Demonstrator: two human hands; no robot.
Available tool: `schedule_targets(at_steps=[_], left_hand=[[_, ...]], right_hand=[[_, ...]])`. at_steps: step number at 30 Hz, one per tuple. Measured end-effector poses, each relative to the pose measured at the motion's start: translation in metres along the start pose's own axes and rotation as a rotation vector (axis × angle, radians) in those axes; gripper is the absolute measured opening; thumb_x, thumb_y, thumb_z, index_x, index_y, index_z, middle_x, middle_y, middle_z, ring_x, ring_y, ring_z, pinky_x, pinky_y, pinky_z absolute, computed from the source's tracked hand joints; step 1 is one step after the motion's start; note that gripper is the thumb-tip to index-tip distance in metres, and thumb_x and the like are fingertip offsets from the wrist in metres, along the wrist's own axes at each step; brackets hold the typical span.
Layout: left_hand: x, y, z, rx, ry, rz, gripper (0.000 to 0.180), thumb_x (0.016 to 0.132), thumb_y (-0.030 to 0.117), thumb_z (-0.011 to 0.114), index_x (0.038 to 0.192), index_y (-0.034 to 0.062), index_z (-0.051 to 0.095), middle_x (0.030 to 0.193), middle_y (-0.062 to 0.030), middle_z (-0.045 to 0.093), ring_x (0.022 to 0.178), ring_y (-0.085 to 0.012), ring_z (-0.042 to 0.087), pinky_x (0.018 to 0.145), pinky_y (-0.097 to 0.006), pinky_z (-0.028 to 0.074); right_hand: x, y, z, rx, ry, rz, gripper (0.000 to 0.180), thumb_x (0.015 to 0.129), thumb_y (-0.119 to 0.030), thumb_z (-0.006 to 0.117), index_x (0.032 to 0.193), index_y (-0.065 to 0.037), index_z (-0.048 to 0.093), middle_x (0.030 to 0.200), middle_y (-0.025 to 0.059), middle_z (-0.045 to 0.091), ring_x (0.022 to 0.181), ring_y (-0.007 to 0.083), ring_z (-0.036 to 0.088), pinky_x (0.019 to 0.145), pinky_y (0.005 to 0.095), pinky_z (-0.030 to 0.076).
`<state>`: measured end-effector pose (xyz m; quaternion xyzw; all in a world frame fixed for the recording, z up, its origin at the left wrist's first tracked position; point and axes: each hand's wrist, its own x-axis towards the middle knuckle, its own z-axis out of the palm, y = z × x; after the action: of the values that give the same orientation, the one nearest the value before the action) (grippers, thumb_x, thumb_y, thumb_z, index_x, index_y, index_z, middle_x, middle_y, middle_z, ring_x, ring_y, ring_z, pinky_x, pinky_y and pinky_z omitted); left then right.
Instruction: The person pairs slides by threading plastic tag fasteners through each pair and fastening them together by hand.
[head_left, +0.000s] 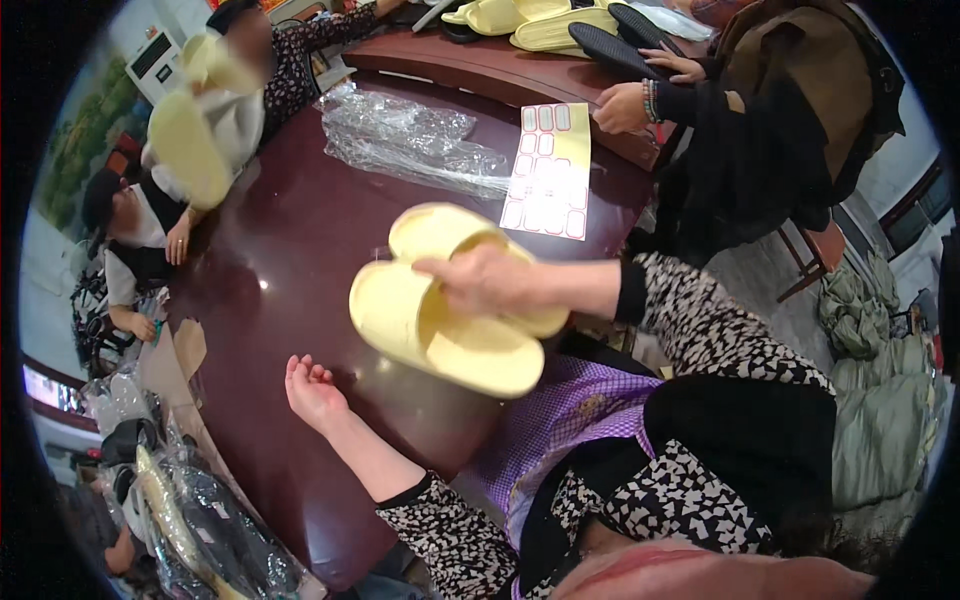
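The right hand [480, 282] holds two yellow slippers [445, 300] together above the bench [290, 230]. The left hand [312, 390] rests open, empty. The plastic bags [410, 140] lie unused.

A dark reddish-brown, glossy worktop [290, 230] with a curved edge carries the things. Crumpled clear plastic bags [410, 140] lie near its far side, and just beside them a pale yellow sheet of red-edged stickers [550, 170]. The left hand [315, 392] rests palm up on its near part. A raised far ledge [500, 68] holds pale yellow slippers [530, 20] and black insoles [625, 40].
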<state>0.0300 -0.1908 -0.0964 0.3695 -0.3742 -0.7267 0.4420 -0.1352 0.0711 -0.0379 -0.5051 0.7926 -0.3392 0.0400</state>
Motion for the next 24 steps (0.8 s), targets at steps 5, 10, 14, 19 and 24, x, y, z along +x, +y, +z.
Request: schedule_targets(at_steps=[5,10,14,19,24], left_hand=[[0.011,-0.008,-0.006,-0.027,-0.041,-0.035,0.022,0.084,0.002,0.049,0.106,0.0005,0.053,0.083,-0.0071,0.058,0.060,-0.0119,0.048,0.051,-0.024,0.038],[0.023,-0.007,-0.022,-0.035,-0.054,-0.048,0.025,0.083,0.002,0.050,0.108,-0.0003,0.052,0.083,-0.0082,0.058,0.061,-0.0125,0.049,0.052,-0.024,0.038],[0.023,-0.012,0.002,-0.044,-0.104,-0.063,0.027,0.082,0.001,0.052,0.108,-0.0009,0.052,0.083,-0.0090,0.059,0.061,-0.0127,0.049,0.052,-0.024,0.038],[0.008,-0.007,-0.024,-0.020,0.020,-0.060,0.028,0.080,0.001,0.052,0.108,-0.0012,0.053,0.082,-0.0102,0.059,0.059,-0.0134,0.049,0.050,-0.024,0.039],[0.001,-0.005,-0.002,-0.062,-0.052,-0.063,0.025,0.082,0.001,0.051,0.106,-0.0009,0.053,0.081,-0.0105,0.059,0.057,-0.0133,0.049,0.048,-0.024,0.039]], right_hand=[[0.059,0.082,-0.119,-0.134,0.155,-0.065,0.049,0.079,-0.017,0.055,0.127,-0.020,0.047,0.073,0.0083,0.062,0.064,0.0196,0.063,0.053,0.0317,0.048],[0.092,-0.017,-0.256,0.740,0.701,0.438,0.020,0.081,-0.014,0.057,0.097,-0.003,0.061,0.071,0.0101,0.063,0.061,0.0192,0.059,0.053,0.0310,0.046],[0.118,0.102,-0.315,-0.491,0.861,-0.207,0.021,0.083,-0.016,0.056,0.098,-0.002,0.059,0.073,0.0091,0.062,0.064,0.0213,0.059,0.055,0.0324,0.047],[0.095,0.116,-0.133,-0.049,0.311,-0.252,0.024,0.084,-0.019,0.055,0.101,-0.003,0.064,0.087,0.0105,0.066,0.076,0.0192,0.064,0.069,0.0302,0.051],[0.034,0.083,-0.073,-0.038,0.124,-0.101,0.015,0.083,-0.009,0.060,0.096,-0.001,0.063,0.085,0.0083,0.065,0.077,0.0134,0.061,0.070,0.0282,0.049]])
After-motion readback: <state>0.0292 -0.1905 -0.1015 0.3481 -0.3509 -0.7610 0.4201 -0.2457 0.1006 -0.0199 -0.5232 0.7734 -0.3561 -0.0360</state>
